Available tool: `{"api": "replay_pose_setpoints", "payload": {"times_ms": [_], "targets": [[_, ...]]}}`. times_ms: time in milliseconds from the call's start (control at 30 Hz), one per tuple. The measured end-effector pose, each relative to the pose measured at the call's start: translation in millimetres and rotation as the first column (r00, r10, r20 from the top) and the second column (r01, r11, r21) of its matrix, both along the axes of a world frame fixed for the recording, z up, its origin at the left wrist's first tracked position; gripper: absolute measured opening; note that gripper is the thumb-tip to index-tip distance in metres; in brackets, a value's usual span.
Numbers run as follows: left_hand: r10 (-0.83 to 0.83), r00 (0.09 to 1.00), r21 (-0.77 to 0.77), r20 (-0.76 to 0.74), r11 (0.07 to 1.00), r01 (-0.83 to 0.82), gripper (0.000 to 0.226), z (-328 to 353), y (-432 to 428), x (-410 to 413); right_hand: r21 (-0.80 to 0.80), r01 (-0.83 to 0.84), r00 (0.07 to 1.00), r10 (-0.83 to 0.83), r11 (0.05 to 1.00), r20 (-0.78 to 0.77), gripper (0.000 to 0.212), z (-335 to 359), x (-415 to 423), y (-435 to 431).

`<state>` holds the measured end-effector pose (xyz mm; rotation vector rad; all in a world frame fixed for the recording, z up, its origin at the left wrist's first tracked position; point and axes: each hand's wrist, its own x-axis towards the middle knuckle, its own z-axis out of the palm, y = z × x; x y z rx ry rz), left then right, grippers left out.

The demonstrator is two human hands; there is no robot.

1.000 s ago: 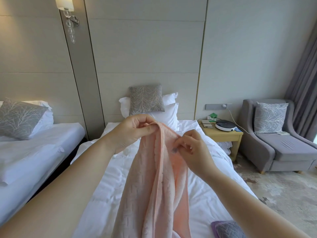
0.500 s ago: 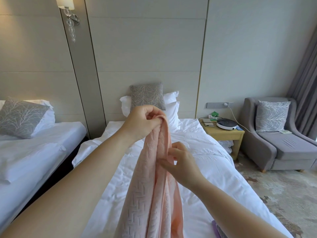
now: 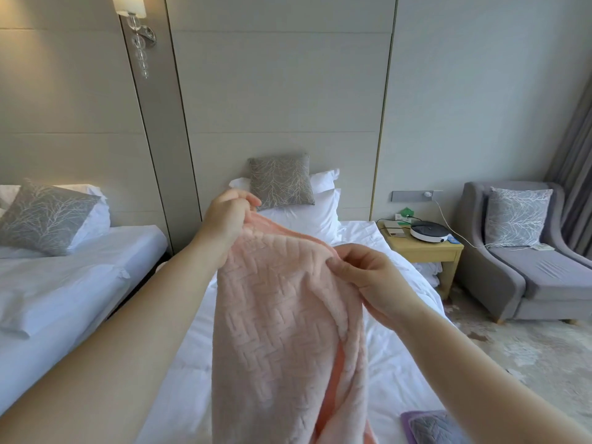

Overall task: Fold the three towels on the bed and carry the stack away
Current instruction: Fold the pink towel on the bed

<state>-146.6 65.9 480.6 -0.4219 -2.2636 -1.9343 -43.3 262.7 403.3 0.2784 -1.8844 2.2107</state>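
Observation:
A pink towel (image 3: 282, 331) with a woven relief pattern hangs in front of me over the white bed (image 3: 397, 354). My left hand (image 3: 226, 221) pinches its upper left corner, held high. My right hand (image 3: 368, 280) grips the upper right edge, lower and to the right, so the top edge is spread between both hands. At the bottom right a folded grey towel on a purple one (image 3: 432, 426) lies on the bed, partly cut off by the frame.
White pillows and a grey cushion (image 3: 281, 181) sit at the headboard. A second bed (image 3: 73, 270) is on the left. On the right stand a wooden nightstand (image 3: 423, 251) with a round white device and a grey armchair (image 3: 538, 274).
My right hand slid from the bunched middle of the towel out to the right edge, and the towel's top has opened out from a narrow bundle to a wide span.

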Motion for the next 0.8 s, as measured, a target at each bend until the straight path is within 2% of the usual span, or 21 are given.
{"api": "replay_pose_setpoints", "payload": {"times_ms": [33,67,100,167,233,300,367,433,533,667,733,800], "targets": [[-0.072,0.997,-0.071,0.0,0.995,0.072,0.016,-1.5,3.7,4.5,0.062,0.01,1.0,-0.01,0.998,-0.004,0.018,2.9,-0.5,-2.6],[-0.164,0.986,-0.173,0.015,0.971,0.164,0.021,-4.1,7.3,9.8,0.105,0.01,1.0,-0.009,0.994,-0.011,0.016,4.8,-1.0,-4.4],[-0.262,0.964,-0.295,0.039,0.919,0.261,0.038,-7.6,10.2,14.4,0.129,-0.003,1.0,0.006,0.992,-0.02,0.015,6.4,-0.8,-6.4],[-0.436,0.891,-0.508,0.129,0.743,0.437,0.065,-14.6,15.6,20.4,0.176,-0.023,0.999,0.031,0.984,-0.041,0.012,9.4,0.2,-7.7],[-0.533,0.813,-0.591,0.235,0.586,0.555,0.059,-17.8,19.2,24.2,0.223,-0.019,0.998,0.033,0.975,-0.055,0.009,12.5,1.4,-6.8],[-0.57,0.782,-0.601,0.25,0.542,0.587,0.038,-17.8,20.4,23.3,0.214,-0.012,0.999,0.02,0.977,-0.036,0.013,12.4,1.8,-3.7],[-0.557,0.813,-0.614,0.167,0.587,0.528,0.022,-17.7,25.1,20.0,0.196,0.003,1.0,0.002,0.981,-0.023,0.018,9.6,3.0,-1.4],[-0.514,0.858,-0.612,0.016,0.674,0.415,0.01,-17.0,31.6,19.7,0.183,0.007,0.999,0.001,0.983,-0.042,0.019,4.7,3.9,1.2],[-0.434,0.874,-0.526,-0.217,0.807,0.27,0.005,-13.7,36.2,16.3,0.189,-0.011,0.999,0.018,0.982,-0.036,0.023,-7.4,6.1,6.1],[-0.287,0.871,-0.379,-0.398,0.917,0.129,0.012,-4.1,32.7,9.5,0.386,0.045,0.997,-0.066,0.921,0.041,0.031,-31.3,9.9,9.8],[-0.231,0.868,-0.291,-0.439,0.951,0.106,0.021,0.7,30.5,6.2,0.514,0.082,0.994,-0.108,0.854,0.022,0.027,-39.9,11.8,8.2],[-0.158,0.879,-0.218,-0.45,0.974,0.064,0.016,5.2,28.0,2.2,0.598,0.061,0.994,-0.103,0.799,0.037,0.023,-41.4,13.8,6.7]]}}
